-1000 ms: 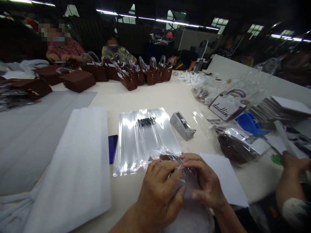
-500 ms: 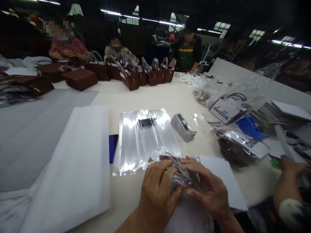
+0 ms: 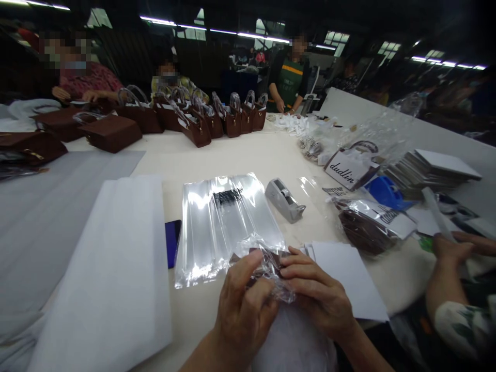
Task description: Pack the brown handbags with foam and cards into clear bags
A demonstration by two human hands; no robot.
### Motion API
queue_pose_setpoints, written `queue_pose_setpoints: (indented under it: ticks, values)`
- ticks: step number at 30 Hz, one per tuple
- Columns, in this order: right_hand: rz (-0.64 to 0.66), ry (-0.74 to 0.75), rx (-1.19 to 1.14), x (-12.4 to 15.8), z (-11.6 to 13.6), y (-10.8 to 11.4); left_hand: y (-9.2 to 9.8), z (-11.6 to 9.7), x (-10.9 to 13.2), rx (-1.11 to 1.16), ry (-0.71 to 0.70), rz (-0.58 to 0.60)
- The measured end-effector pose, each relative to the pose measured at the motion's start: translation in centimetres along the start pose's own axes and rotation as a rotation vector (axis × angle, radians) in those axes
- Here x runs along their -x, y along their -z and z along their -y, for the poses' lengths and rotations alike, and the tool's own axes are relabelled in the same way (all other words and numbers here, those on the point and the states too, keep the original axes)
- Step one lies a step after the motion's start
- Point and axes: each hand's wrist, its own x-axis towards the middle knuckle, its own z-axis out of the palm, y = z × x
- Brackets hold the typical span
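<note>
Close in front of me is a brown handbag wrapped in crumpled clear plastic, with a whitish surface showing below it. The fingers of my left hand are curled in on the plastic at the bag's left side. My right hand grips the right side, fingers laid over the brown edge and plastic. My hands cover much of the bag. Just beyond lies a stack of shiny clear plastic bags with black print. A grey tape dispenser stands to its right.
White foam sheets and a phone lie left. White cards, a wrapped bag and a blue tape dispenser are right. Brown handbags line the back. A co-worker's hands work at right; other people stand or sit across.
The view has turned slightly, so the table's things sit a little further left. My left fingers have shifted on the plastic; both hands stay at the wrapped handbag. The co-worker's hands at right have come closer together.
</note>
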Motion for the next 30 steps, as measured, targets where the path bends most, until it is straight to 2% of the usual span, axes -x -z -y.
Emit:
queue_pose_setpoints:
  ticks: [1, 4, 6, 9, 12, 16, 19, 21, 25, 28, 30]
  values:
    - [0.006, 0.001, -0.001, 0.1, -0.1, 0.0, 0.1, 0.2, 0.0, -0.002, 0.036, 0.041]
    - [0.023, -0.001, 0.001, 0.2, -0.3, 0.2, 0.8, 0.7, -1.0, 0.067, 0.039, 0.321]
    - [0.042, -0.002, 0.004, 0.2, -0.3, 0.4, 1.4, 0.9, -2.0, 0.151, 0.059, 0.461]
    - [0.049, -0.011, 0.010, 0.1, -0.3, 0.5, 2.0, 1.0, -3.2, 0.295, 0.112, 0.522]
    - [-0.012, -0.088, 0.008, 0.2, -0.1, 0.5, 2.1, 0.7, -3.4, 0.294, 0.061, 0.461]
    - [-0.008, -0.441, -0.030, 0.6, 0.5, 0.2, 1.5, -0.2, -2.4, 0.147, -0.066, 0.260]
    - [-0.017, -0.602, -0.094, 1.1, 0.9, 0.0, 1.0, -0.9, -1.3, 0.074, -0.155, 0.196]
    - [-0.058, -0.634, -0.131, 1.3, 1.0, -0.2, 0.7, -1.1, -0.5, 0.035, -0.210, 0.192]
    - [-0.096, -0.670, -0.181, 1.7, 1.3, -0.3, 0.1, -1.2, 1.1, -0.029, -0.302, 0.113]
    - [-0.046, -0.683, -0.168, 1.7, 1.8, 0.2, -0.2, -1.1, 1.8, -0.086, -0.293, 0.122]
    - [0.037, -0.665, -0.210, 1.7, 1.5, 0.9, -0.3, -1.0, 2.1, -0.105, -0.281, 0.085]
